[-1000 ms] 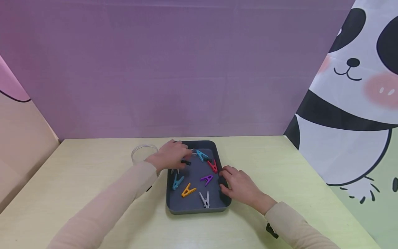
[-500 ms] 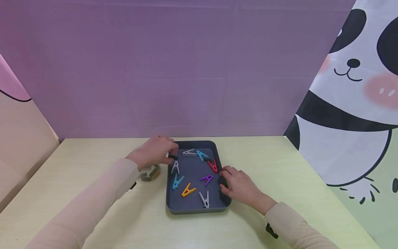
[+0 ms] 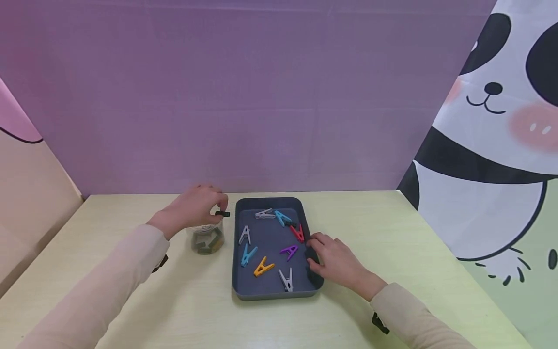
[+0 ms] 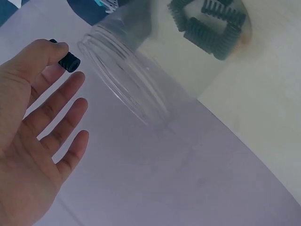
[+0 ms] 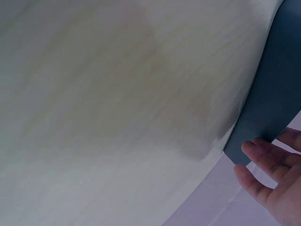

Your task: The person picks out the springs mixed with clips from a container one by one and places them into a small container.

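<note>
In the head view my left hand (image 3: 193,208) is over the clear plastic jar (image 3: 207,240). It pinches a small black coil spring (image 4: 69,61) between thumb and index finger, beside the jar's open mouth in the left wrist view; the other fingers are spread. Several dark springs (image 4: 214,35) lie in the jar's bottom. My right hand (image 3: 337,259) rests against the right side of the dark grey tray (image 3: 279,294), its fingers relaxed at the rim. Inside the tray, another dark spring (image 3: 290,224) lies beside a blue clothespin (image 3: 282,218) and a red clothespin (image 3: 298,233).
More clothespins are scattered in the tray, including a yellow clothespin (image 3: 263,267), a purple clothespin (image 3: 289,251) and a white clothespin (image 3: 286,280). Tray and jar stand on a pale wooden table (image 3: 196,310). A purple backdrop (image 3: 261,97) rises at the table's far edge.
My left hand has moved left from above the tray to the jar, carrying the black spring. My right hand and the tray have stayed in place.
</note>
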Available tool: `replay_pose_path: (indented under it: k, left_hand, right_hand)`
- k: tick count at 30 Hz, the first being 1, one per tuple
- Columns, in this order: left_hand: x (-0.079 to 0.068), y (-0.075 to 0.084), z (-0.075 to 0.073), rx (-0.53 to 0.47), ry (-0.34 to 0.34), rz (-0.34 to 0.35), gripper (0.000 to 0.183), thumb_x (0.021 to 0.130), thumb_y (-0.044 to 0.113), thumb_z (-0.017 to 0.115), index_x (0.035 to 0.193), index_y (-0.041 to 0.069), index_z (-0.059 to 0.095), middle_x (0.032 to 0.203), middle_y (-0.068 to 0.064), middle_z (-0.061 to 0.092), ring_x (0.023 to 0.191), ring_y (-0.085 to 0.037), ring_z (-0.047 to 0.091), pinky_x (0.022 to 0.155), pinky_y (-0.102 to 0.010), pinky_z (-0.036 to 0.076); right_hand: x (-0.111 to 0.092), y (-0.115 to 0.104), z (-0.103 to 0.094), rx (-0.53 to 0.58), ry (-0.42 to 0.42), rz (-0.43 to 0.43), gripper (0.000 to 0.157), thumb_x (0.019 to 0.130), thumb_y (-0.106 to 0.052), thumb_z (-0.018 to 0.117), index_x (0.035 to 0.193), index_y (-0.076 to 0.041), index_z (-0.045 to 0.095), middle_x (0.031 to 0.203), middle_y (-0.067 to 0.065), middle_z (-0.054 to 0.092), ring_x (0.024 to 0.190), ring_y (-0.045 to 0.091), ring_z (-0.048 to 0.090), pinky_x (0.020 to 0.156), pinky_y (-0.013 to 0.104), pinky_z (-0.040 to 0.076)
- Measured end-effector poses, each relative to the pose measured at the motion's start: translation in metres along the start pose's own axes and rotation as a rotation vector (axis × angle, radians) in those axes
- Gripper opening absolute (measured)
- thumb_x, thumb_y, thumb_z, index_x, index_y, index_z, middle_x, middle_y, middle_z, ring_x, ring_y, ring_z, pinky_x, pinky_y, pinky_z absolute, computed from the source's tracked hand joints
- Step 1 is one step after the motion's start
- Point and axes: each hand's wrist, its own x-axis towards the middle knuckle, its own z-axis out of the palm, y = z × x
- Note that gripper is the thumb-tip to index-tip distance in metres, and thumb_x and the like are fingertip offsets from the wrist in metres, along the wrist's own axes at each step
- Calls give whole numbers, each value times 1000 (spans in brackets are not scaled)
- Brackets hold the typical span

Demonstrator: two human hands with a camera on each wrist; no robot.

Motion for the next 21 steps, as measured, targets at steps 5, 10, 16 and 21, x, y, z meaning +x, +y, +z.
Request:
replay_pose_path:
  k: [5, 10, 16, 21]
  left_hand:
    - [-7, -7, 2, 27, 40, -17, 10, 75, 20, 70, 81, 19, 63, 86, 6, 61, 86, -17, 53, 85, -45, 41]
    - [-12, -11, 4, 90, 56, -42, 10, 74, 21, 71, 81, 19, 64, 83, 5, 60, 82, -18, 52, 80, -44, 42]
    - [-16, -13, 10, 136, 71, -52, 8, 73, 21, 72, 78, 19, 65, 77, 3, 59, 77, -19, 50, 73, -41, 41]
    - [-17, -18, 17, 129, 70, -71, 8, 73, 21, 72, 77, 20, 65, 76, 3, 59, 77, -18, 49, 74, -40, 40]
  right_hand:
    - [0, 0, 0, -1, -9, 5, 36, 78, -30, 67, 104, -6, 62, 108, 7, 59, 93, 18, 57, 70, 33, 50]
    - [0, -1, 1, 2, -13, 8, 36, 78, -30, 67, 104, -6, 62, 108, 7, 58, 93, 17, 57, 70, 33, 50]
    - [0, -1, 0, 5, -13, 10, 36, 78, -30, 67, 104, -6, 62, 108, 7, 58, 93, 18, 57, 71, 33, 50]
    - [0, -2, -1, 10, -10, 11, 35, 78, -29, 67, 104, -6, 62, 108, 7, 59, 93, 18, 57, 71, 34, 50]
